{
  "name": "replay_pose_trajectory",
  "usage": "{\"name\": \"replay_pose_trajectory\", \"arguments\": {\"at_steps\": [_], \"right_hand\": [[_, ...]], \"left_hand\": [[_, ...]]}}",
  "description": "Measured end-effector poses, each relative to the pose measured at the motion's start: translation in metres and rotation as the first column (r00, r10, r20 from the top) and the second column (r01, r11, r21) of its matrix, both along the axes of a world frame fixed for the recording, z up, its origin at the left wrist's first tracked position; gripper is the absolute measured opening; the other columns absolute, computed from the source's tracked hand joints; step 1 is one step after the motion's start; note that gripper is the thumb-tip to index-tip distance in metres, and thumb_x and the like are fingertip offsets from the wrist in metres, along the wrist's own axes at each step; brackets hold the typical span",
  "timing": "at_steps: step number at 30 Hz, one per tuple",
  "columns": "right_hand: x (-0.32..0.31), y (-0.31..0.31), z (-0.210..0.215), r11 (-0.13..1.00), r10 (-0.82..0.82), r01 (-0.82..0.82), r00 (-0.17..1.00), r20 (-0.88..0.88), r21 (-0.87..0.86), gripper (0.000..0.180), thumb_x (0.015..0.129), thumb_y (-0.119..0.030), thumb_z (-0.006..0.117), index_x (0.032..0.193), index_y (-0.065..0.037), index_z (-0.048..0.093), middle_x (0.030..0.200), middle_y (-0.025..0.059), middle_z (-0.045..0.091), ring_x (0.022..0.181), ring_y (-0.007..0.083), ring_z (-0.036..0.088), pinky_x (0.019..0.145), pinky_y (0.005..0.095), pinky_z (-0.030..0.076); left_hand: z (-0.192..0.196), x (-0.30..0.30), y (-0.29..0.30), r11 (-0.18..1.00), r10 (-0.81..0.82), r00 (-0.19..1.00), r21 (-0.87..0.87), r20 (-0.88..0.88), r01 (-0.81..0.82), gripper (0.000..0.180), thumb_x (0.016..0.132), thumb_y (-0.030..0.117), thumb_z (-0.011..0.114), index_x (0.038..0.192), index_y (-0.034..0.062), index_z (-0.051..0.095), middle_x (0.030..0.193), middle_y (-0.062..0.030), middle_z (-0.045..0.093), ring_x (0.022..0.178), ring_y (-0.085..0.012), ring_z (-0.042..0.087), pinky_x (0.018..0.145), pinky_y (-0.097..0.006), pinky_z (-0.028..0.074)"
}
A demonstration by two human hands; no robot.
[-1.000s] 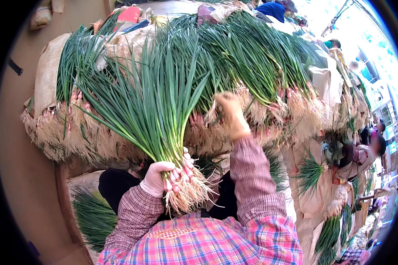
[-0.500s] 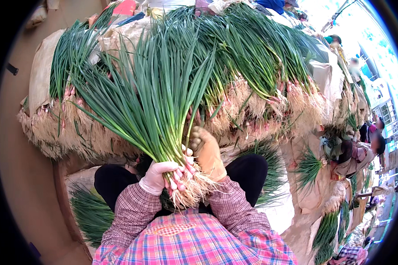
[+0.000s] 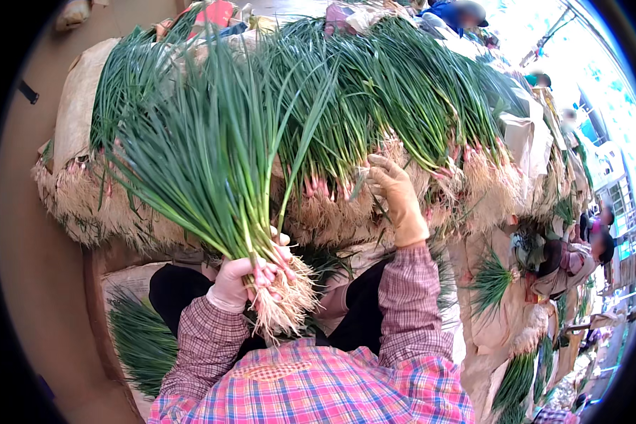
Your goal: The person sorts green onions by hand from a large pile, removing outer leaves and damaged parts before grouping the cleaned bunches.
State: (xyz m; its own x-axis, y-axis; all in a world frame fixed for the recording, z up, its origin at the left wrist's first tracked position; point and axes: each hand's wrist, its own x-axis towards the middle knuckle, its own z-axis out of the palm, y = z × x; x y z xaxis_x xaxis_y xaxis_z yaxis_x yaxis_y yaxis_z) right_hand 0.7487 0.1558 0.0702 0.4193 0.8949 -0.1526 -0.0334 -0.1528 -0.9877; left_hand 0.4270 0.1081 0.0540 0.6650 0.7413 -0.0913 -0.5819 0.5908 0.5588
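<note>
My left hand (image 3: pixel 234 281), in a pale glove, is closed round a big bunch of spring onions (image 3: pixel 222 155). Its long green leaves fan up and away from me, while the pinkish bulbs and pale, stringy roots hang just beside the fist. My right hand (image 3: pixel 397 194), in a yellowish glove, is stretched forward to the root side of the heaped spring onions (image 3: pixel 431 92). Its fingers are partly bent and look apart. A thin greyish-green strip of leaf (image 3: pixel 358 185) shows by the fingertips; whether they touch it I cannot tell.
The heap lies across a raised, sacking-covered stand (image 3: pixel 78 92), roots toward me. More spring onions (image 3: pixel 143 343) lie on the floor at my left, and a small bunch (image 3: pixel 491 283) at right. Another person (image 3: pixel 565 265) sits farther right; a person in blue (image 3: pixel 449 18) is beyond the heap.
My right hand has left the bulbs of the held bunch and moved forward and right to the heap. The left hand has shifted slightly left, still gripping the bunch.
</note>
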Motion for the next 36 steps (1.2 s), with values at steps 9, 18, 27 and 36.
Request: {"name": "replay_pose_trajectory", "arguments": {"at_steps": [9, 18, 27, 36], "right_hand": [[0.004, 0.025, -0.016, 0.973, -0.121, 0.191, 0.903, 0.413, -0.133, 0.028, 0.09, -0.029, 0.059, 0.094, -0.001, 0.061, 0.077, 0.0069, 0.063, 0.06, 0.0127, 0.056, 0.058, 0.0256, 0.046], [-0.005, 0.045, -0.027, 0.988, 0.055, 0.094, 0.522, 0.851, -0.121, 0.019, 0.087, -0.022, 0.061, 0.086, -0.003, 0.064, 0.087, 0.0107, 0.062, 0.072, 0.0197, 0.059, 0.066, 0.039, 0.049], [-0.027, -0.018, 0.018, 0.979, -0.08, 0.165, 0.845, 0.528, -0.116, 0.013, 0.088, -0.016, 0.061, 0.087, -0.004, 0.064, 0.083, 0.0074, 0.062, 0.073, 0.0145, 0.057, 0.067, 0.0294, 0.048], [-0.064, -0.073, -0.021, 0.955, 0.064, -0.238, 0.752, 0.656, 0.179, 0.02, 0.084, -0.021, 0.064, 0.089, -0.001, 0.063, 0.079, 0.0141, 0.06, 0.076, 0.0223, 0.062, 0.067, 0.0326, 0.05]], "left_hand": [[0.004, 0.009, -0.003, 0.999, -0.045, 0.992, -0.015, 0.116, 0.047, 0.07, 0.081, 0.033, 0.057, 0.131, -0.0106, 0.036, 0.113, -0.0241, 0.057, 0.096, -0.0318, 0.061, 0.075, -0.042, 0.055], [-0.003, 0.01, 0.002, 0.998, -0.057, 0.991, 0.036, 0.123, 0.053, 0.071, 0.075, 0.023, 0.067, 0.133, -0.003, 0.036, 0.102, -0.0215, 0.056, 0.09, -0.0322, 0.06, 0.072, -0.043, 0.055], [0.001, 0.009, 0.001, 0.999, 0.045, 0.992, 0.025, 0.114, -0.048, 0.071, 0.073, 0.026, 0.066, 0.131, -0.0025, 0.037, 0.1, -0.0181, 0.055, 0.088, -0.0303, 0.058, 0.07, -0.042, 0.054], [0.002, 0.013, 0.0, 0.996, 0.088, 0.99, 0.012, 0.111, -0.09, 0.069, 0.074, 0.025, 0.061, 0.131, -0.0036, 0.036, 0.097, -0.0195, 0.056, 0.085, -0.0299, 0.06, 0.071, -0.041, 0.053]]}}
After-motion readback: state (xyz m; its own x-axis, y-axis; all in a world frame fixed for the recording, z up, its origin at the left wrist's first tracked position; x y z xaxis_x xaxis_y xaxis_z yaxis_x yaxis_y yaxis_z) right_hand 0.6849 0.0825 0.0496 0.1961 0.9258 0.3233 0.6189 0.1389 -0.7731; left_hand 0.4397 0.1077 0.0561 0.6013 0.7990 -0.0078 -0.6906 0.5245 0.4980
